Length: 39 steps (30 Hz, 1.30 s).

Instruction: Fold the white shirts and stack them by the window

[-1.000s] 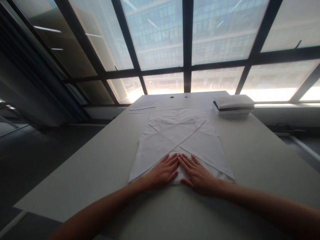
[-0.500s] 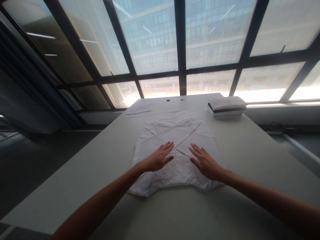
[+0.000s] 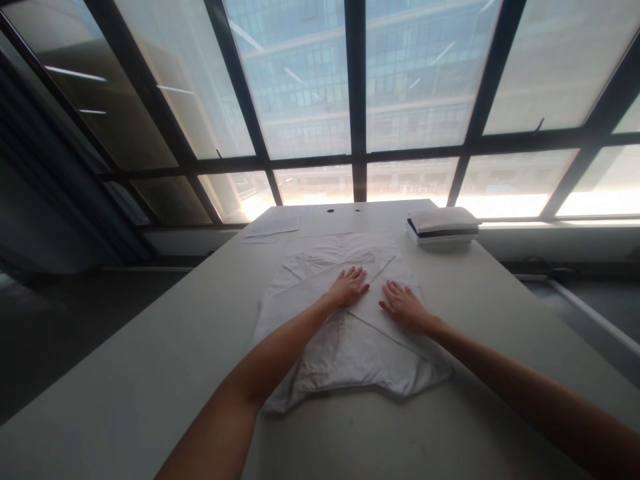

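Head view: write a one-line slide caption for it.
Left hand and right hand spread palm-down over a white garment on a table before a large window.

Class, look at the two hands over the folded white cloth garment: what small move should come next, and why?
I would probably bring the open left hand and open right hand toward the near edge of the folded white cloth garment and smooth that edge, since it looks wrinkled and uneven.

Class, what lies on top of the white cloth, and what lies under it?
On the white cloth rest the left hand and right hand. Under it is the table, its covered part hidden.
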### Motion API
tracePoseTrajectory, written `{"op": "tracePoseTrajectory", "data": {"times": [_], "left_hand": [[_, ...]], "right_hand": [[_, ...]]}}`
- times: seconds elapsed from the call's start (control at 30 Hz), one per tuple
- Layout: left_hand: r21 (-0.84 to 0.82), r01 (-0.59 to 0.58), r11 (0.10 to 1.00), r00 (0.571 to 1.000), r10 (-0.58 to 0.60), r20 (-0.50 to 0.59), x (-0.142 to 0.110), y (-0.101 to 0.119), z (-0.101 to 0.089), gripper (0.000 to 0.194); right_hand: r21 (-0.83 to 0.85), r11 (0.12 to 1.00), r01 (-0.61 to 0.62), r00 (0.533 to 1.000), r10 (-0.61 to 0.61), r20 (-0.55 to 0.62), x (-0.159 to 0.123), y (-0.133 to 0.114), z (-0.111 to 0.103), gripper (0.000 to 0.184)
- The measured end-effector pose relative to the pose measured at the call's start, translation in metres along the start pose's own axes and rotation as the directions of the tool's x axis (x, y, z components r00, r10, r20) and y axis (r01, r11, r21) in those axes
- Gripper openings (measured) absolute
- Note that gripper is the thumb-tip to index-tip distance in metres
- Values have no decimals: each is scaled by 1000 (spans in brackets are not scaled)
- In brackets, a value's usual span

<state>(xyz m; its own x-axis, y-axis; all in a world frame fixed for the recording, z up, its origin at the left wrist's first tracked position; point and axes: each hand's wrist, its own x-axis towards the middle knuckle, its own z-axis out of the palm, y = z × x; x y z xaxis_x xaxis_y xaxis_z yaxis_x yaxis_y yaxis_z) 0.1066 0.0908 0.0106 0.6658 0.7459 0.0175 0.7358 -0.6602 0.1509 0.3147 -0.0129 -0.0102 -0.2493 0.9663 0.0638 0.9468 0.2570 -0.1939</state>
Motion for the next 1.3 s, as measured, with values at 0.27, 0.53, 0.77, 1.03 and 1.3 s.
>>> {"op": "tracePoseTrajectory", "data": {"times": [0.27, 0.53, 0.77, 1.03, 1.3], "left_hand": [[26, -18, 999, 997, 20, -77, -9, -3, 13, 56], [-11, -16, 1000, 996, 15, -91, -9, -3, 13, 54], [20, -24, 1000, 996, 25, -82, -8, -6, 17, 57], [45, -16, 999, 996, 20, -86, -8, -4, 18, 57], [59, -85, 995, 976, 95, -196, -7, -7, 22, 56]], "right_hand": [[59, 998, 0, 998, 3, -56, 28, -17, -8, 67], [65, 974, 218, 973, -211, -98, 81, -15, -15, 59], [30, 975, 220, 975, -218, -45, 98, 18, -1, 62], [23, 978, 206, 979, -205, -19, 112, 28, 10, 61], [221, 861, 459, 889, -445, -111, 159, -21, 9, 56]]}}
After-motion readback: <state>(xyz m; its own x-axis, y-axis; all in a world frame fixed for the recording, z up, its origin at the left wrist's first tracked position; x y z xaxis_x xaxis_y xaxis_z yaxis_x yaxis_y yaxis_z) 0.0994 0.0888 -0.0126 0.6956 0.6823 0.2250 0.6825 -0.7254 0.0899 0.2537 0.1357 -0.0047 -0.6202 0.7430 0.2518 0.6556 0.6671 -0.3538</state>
